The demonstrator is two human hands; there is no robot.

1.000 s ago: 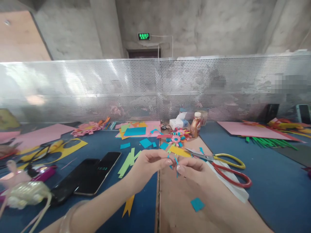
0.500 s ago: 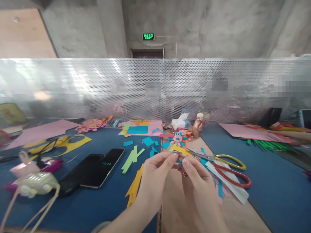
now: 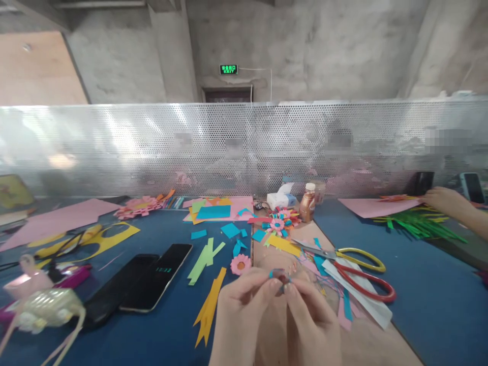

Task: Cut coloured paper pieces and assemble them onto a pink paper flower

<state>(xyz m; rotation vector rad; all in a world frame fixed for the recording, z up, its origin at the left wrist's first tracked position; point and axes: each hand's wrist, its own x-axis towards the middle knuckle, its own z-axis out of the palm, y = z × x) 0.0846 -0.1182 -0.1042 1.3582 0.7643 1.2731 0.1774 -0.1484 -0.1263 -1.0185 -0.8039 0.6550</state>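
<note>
My left hand and my right hand meet over the brown board, thumbs and forefingers pinched together. Between their fingertips is a small blue paper strip, bent or curled, partly hidden by the fingers. A pink paper flower with an orange centre lies just beyond my left hand. Past the fingertips rests a yellow paper strip. To the right of my right hand, scissors with one yellow and one red handle lie across a white paper strip.
Two dark phones lie left, near a pearly bag. Orange strips and green strips are left of my hands. A brown bottle and tissue pack stand before the perforated screen. Another person's hand reaches in.
My hands have come slightly lower and nearer, still pinching the blue paper. The pink flower beside my left hand now shows. At far right, the other person's hand has come further into view.
</note>
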